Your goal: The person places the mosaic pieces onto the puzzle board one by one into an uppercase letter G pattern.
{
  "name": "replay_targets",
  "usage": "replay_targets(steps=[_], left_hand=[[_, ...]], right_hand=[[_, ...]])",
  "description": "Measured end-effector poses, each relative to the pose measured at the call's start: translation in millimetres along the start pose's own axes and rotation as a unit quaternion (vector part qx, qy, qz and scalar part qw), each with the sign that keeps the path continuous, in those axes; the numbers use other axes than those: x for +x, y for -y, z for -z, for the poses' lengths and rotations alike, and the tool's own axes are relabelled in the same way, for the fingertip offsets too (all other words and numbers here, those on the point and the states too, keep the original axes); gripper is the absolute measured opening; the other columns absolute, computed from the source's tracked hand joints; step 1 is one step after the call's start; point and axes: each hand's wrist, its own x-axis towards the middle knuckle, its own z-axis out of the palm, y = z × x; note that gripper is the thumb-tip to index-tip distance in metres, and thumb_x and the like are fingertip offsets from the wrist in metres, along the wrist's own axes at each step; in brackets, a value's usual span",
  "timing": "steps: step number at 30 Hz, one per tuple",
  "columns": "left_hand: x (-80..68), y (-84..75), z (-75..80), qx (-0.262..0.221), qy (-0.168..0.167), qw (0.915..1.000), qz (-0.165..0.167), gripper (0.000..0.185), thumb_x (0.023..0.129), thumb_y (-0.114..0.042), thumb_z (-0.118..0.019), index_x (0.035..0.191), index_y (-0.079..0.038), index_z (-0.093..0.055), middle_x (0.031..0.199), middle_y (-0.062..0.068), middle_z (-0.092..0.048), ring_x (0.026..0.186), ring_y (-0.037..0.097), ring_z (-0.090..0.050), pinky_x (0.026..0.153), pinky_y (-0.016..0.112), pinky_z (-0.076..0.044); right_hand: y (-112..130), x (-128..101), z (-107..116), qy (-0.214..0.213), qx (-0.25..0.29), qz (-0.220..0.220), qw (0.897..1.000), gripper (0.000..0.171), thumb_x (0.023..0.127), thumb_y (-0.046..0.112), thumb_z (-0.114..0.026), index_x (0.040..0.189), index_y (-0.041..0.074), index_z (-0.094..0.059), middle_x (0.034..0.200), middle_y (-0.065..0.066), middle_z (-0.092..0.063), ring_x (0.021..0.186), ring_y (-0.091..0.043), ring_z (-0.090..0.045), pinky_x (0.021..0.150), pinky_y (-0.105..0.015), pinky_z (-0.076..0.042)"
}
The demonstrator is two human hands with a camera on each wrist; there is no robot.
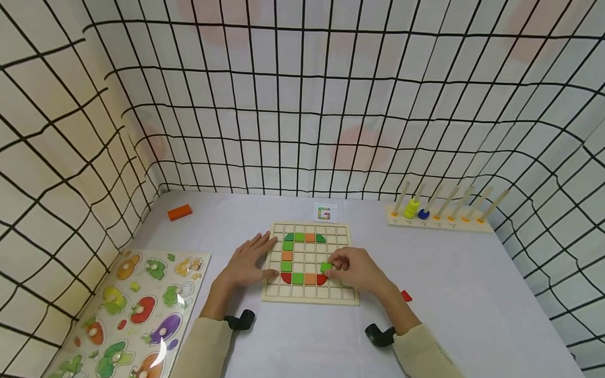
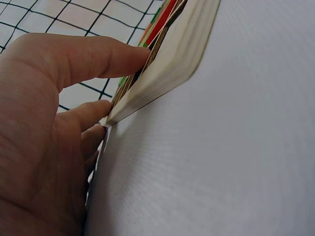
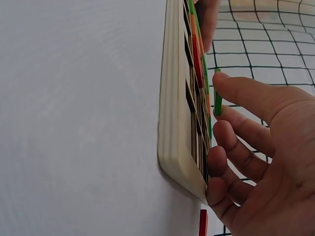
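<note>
A wooden grid board lies flat on the white table, with green, orange and red tiles set in a C-like figure. My right hand pinches a green square tile just above the board's right middle cells; in the right wrist view the green tile is held edge-on between thumb and fingers next to the board. My left hand rests flat with straight fingers on the board's left edge; its fingers press against the board.
A small pattern card lies behind the board. An orange block sits at the far left, a red piece right of the board, a ring-stacking rack at the back right, a vegetable peg puzzle at the front left. Netted walls surround the table.
</note>
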Motion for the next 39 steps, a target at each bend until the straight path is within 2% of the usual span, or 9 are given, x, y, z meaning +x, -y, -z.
replay_targets(steps=[22, 26, 33, 39], left_hand=[[0.4, -0.2, -0.6, 0.002, 0.0, 1.0, 0.0, 0.086, 0.081, -0.053, -0.062, 0.155, -0.025, -0.026, 0.164, -0.003, -0.016, 0.153, 0.023, -0.011, 0.122, 0.053, -0.013], [0.6, 0.5, -1.3, 0.001, -0.003, 1.0, -0.004, 0.086, 0.081, -0.052, -0.062, 0.155, -0.025, -0.027, 0.164, -0.002, -0.016, 0.153, 0.024, -0.011, 0.122, 0.053, -0.013], [1.1, 1.3, -2.6, 0.005, 0.0, 1.0, -0.002, 0.087, 0.081, -0.054, -0.061, 0.155, -0.026, -0.025, 0.164, -0.004, -0.015, 0.153, 0.022, -0.01, 0.122, 0.052, -0.012], [0.4, -0.4, -1.4, 0.001, 0.002, 1.0, 0.003, 0.087, 0.08, -0.053, -0.061, 0.155, -0.027, -0.026, 0.164, -0.004, -0.015, 0.153, 0.022, -0.01, 0.122, 0.052, -0.012]], right_hand=[[8, 4, -5, -0.003, -0.04, -0.012, 0.999, 0.015, 0.082, 0.026, -0.076, 0.094, 0.02, -0.071, 0.075, 0.008, -0.058, 0.073, -0.012, -0.051, 0.065, -0.025, -0.042], [7, 3, -5, -0.005, -0.027, -0.011, 1.0, 0.016, 0.083, 0.025, -0.076, 0.096, 0.019, -0.071, 0.076, 0.007, -0.058, 0.072, -0.012, -0.051, 0.064, -0.025, -0.042], [-3, -1, 4, -0.033, 0.01, -0.012, 0.999, 0.019, 0.084, 0.023, -0.075, 0.101, 0.016, -0.071, 0.076, 0.003, -0.059, 0.068, -0.014, -0.051, 0.06, -0.022, -0.042], [-16, -6, 17, -0.059, -0.007, -0.037, 0.998, 0.02, 0.084, 0.024, -0.076, 0.102, 0.017, -0.071, 0.076, 0.003, -0.058, 0.07, -0.014, -0.05, 0.06, -0.024, -0.041]])
